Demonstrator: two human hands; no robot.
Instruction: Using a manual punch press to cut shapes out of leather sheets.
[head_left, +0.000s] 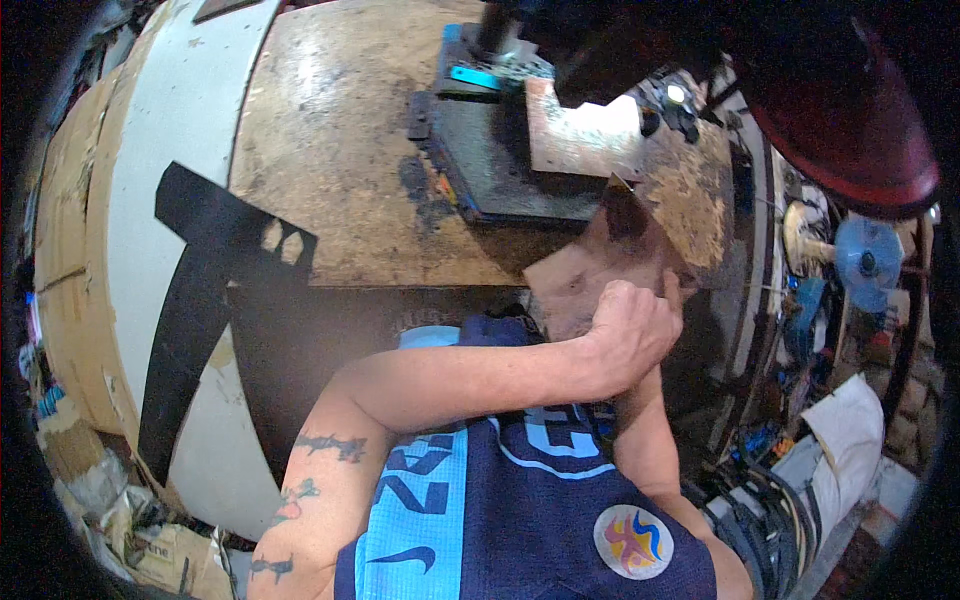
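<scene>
A brown, leather-like sheet piece [580, 275] with pointed corners is raised at the near edge of the workbench. My left arm reaches across my body, and my left hand [632, 325] is closed at the sheet's lower right edge. Mostly hidden behind it, my right hand [675, 290] grips the same edge, with a finger showing along it. Beyond the sheet, a pale L-shaped piece [560, 130] lies brightly lit on a black machine bed [500, 165], under a dark machine head [620, 50]. A turquoise strip [475, 77] lies on the bed's far part.
The worn wooden workbench [340, 130] spreads to the left and far side. A black curved cut-out [205, 270] hangs over a white board [190, 120] at left. At right stand a blue fan [868, 262] and draped grey and black material [800, 470]. A dark red rounded part [850, 120] overhangs upper right.
</scene>
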